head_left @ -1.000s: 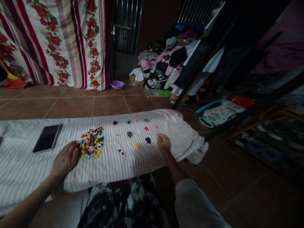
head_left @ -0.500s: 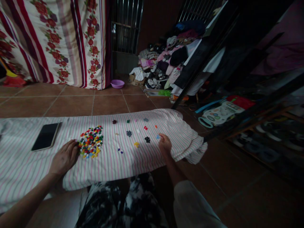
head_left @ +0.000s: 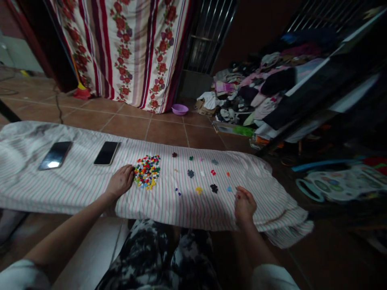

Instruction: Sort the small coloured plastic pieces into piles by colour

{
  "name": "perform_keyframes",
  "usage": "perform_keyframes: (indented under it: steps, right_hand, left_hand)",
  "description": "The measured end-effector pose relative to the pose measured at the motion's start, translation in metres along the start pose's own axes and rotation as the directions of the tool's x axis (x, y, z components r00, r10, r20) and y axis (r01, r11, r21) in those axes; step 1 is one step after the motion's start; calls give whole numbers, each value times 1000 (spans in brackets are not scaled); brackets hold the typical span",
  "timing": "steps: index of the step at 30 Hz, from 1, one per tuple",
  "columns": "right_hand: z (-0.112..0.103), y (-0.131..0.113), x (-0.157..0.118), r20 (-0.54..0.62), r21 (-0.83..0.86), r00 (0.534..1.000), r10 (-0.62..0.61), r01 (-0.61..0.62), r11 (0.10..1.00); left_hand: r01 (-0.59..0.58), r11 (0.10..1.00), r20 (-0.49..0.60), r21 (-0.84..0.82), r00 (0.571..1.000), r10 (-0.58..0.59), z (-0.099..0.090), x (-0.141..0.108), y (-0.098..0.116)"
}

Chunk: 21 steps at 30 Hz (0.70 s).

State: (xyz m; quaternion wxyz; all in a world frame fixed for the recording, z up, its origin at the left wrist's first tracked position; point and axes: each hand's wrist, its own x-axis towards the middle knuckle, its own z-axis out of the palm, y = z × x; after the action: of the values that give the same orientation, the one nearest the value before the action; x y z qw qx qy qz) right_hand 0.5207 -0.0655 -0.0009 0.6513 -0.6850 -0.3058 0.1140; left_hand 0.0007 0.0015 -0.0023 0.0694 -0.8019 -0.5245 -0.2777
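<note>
A heap of small mixed-colour pieces lies on a striped cloth. My left hand rests flat with its fingertips at the heap's left edge. To the right are little single-colour groups: dark grey pieces, black pieces, yellow pieces, red pieces and light blue pieces. Just right of the light blue group is my right hand, its fingers curled inward. A small dark red spot shows among those fingers; what it is I cannot make out.
Two phones, a dark phone and one with a bright reflection, lie left of the heap. Beyond the cloth a purple basin stands on the tiled floor near a clothes pile. A walker-like toy is at the right.
The view has swung left, bringing the second phone into sight. My right hand has drawn back slightly from the light blue pieces. My left hand stays beside the heap.
</note>
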Motion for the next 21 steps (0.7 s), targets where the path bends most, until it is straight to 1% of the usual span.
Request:
perform_keyframes:
  steps: [2,4,6,7,9,11,13,14,15,17,18,20,21]
  right_hand:
    - [6,-13,-6,-27,52,998,50,-48,997]
    - [16,-28,-16,-3,42,1000,24,-24,999]
    - [30,-42,-31,108,-8,993,-37,38,999]
    - [39,-49,-40,177,-36,982,-65,72,997]
    - [57,-62,-62,318,-57,941,-112,137,989]
    - [76,-76,-89,446,-71,875,-191,247,966]
    - [95,-87,-117,568,-7,758,-319,392,920]
    - [104,-92,-132,617,30,698,-364,441,897]
    - [113,-96,-146,663,55,641,-387,473,879]
    - [130,-99,-171,729,81,552,-404,516,853]
    - [139,-99,-182,756,76,521,-395,531,844]
    - [154,-97,-200,785,59,485,-385,561,826]
    - [161,-96,-207,794,45,475,-379,576,816]
  left_hand:
    - [26,1000,5,-10,1000,-26,1,0,1]
    - [44,999,15,-18,999,-44,1,0,1]
    - [52,998,23,-18,998,-52,1,0,2]
    - [53,998,24,-17,998,-53,1,0,2]
    - [54,998,25,-16,998,-54,1,0,2]
    - [58,998,25,-18,998,-57,0,0,2]
    - [64,998,27,-25,998,-63,-1,1,2]
    - [69,997,28,-32,997,-68,-2,2,2]
    - [74,996,30,-41,997,-73,-3,2,2]
    - [80,995,35,-61,996,-78,-4,3,3]
    - [81,994,38,-69,996,-79,-5,4,4]
    - [86,993,43,-79,996,-82,-6,4,6]
    - [90,992,44,-83,995,-86,-7,4,6]
